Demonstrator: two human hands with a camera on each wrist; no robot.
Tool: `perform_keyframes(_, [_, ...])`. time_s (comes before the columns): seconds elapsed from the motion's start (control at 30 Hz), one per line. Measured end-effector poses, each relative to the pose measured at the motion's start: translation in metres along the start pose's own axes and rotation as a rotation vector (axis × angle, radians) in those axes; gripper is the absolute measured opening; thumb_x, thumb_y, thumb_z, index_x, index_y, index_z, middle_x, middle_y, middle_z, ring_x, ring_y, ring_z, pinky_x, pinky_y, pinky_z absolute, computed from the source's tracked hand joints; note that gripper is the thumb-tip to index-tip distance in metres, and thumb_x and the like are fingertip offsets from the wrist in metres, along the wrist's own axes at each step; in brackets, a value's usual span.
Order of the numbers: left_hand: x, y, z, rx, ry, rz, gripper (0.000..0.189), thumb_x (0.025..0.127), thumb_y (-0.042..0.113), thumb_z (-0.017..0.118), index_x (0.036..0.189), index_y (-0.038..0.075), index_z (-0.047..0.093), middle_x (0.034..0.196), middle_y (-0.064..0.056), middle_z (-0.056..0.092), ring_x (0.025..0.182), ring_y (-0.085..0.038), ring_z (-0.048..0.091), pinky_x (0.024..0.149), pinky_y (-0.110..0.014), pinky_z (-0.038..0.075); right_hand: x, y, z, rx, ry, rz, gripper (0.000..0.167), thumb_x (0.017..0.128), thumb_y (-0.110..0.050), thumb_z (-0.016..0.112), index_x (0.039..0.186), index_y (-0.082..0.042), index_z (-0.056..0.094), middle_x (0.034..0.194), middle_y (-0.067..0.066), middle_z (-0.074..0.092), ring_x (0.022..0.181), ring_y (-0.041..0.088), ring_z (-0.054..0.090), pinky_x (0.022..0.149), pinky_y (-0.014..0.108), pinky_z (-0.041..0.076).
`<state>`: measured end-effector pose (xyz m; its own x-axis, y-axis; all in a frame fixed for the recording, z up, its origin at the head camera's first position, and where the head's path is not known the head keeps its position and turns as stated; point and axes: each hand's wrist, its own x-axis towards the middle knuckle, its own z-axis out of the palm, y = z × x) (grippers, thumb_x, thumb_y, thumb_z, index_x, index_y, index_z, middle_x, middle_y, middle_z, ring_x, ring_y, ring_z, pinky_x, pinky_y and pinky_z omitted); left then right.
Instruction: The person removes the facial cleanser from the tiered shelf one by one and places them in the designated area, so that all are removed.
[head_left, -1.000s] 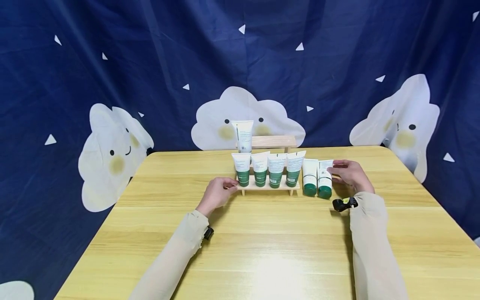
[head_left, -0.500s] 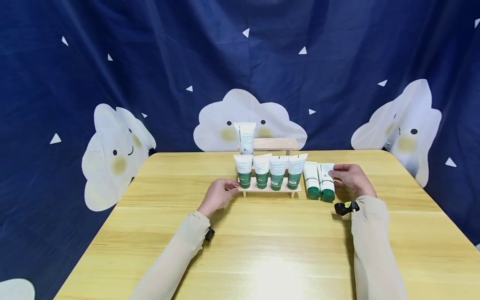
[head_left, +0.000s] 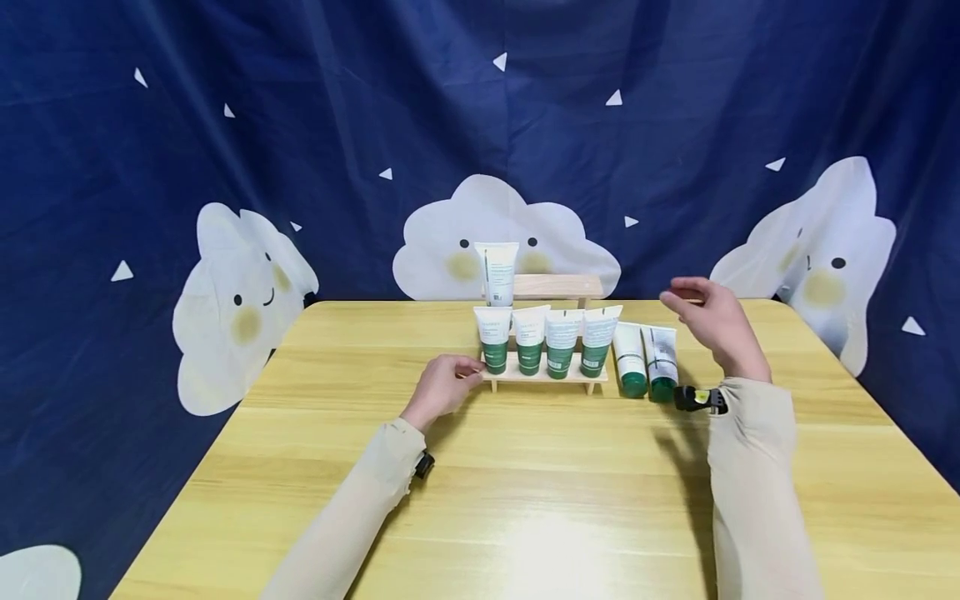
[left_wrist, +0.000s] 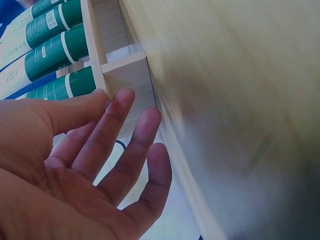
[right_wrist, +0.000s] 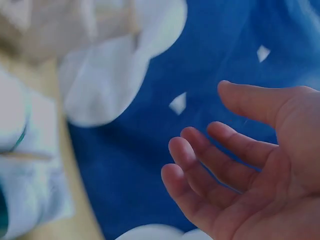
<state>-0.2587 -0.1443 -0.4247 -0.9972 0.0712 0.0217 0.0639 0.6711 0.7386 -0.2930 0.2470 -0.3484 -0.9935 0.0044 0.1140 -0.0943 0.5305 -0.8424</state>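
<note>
A small wooden rack (head_left: 543, 373) stands on the table, its front shelf bearing a row of white-and-green squeeze tubes (head_left: 558, 343). On its back step, at the left, is a taller white tube (head_left: 498, 273). My left hand (head_left: 444, 387) pinches the left end of the front shelf between thumb and index finger; the other fingers are spread loosely in the left wrist view. My right hand (head_left: 716, 323) is in the air, fingers loosely bent and holding nothing. Below and left of it, two white tubes with green caps, one (head_left: 630, 358) and another (head_left: 662, 362), lie side by side, caps towards me.
The wooden table (head_left: 480, 500) reaches back to a dark blue curtain (head_left: 420, 83) printed with white clouds and small white shapes. The rack's upper back bar (head_left: 558, 286) is bare to the right of the taller tube.
My right hand has let go of the rightmost lying tube and risen up and to the right. The left hand stays at the rack's end. The head view has shifted slightly.
</note>
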Motion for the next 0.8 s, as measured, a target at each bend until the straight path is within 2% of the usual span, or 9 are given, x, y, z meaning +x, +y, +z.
perform_keyframes(0.13, [0.001,0.000,0.002,0.000,-0.001,-0.001,0.013,0.094,0.015,0.073,0.106,0.014,0.079,0.101,-0.002,0.077,0.095,-0.020,0.068,0.090,-0.041,0.049,-0.009,-0.035,0.007,-0.035,0.047,-0.068,0.060,0.103,-0.041,0.059,0.148,-0.001,0.049,0.142,0.022,0.057,0.126,0.031,0.057,0.094,0.026,0.047])
perform_keyframes(0.3, [0.002,0.001,0.003,-0.006,-0.007,-0.003,0.013,0.094,0.015,0.073,0.106,0.015,0.079,0.101,-0.001,0.077,0.094,-0.019,0.068,0.089,-0.041,0.050,-0.017,-0.068,0.020,-0.052,0.057,-0.163,0.057,0.102,-0.038,0.062,0.146,-0.005,0.051,0.138,0.020,0.062,0.126,0.035,0.060,0.102,0.049,0.048])
perform_keyframes(0.53, [0.004,0.002,0.002,-0.026,-0.018,-0.012,0.014,0.095,0.015,0.073,0.107,0.016,0.079,0.102,-0.001,0.076,0.094,-0.019,0.067,0.089,-0.040,0.049,-0.007,-0.094,0.043,-0.014,0.041,-0.231,0.054,0.100,-0.030,0.068,0.145,-0.006,0.052,0.132,0.017,0.066,0.122,0.033,0.064,0.101,0.048,0.049])
perform_keyframes(0.8, [0.003,-0.001,0.000,-0.019,-0.008,-0.013,0.014,0.095,0.015,0.072,0.107,0.014,0.079,0.106,-0.001,0.077,0.095,-0.019,0.067,0.087,-0.039,0.049,0.010,-0.120,0.080,0.006,-0.044,-0.236,0.052,0.098,-0.028,0.070,0.142,-0.006,0.054,0.130,0.013,0.068,0.120,0.031,0.065,0.098,0.046,0.052])
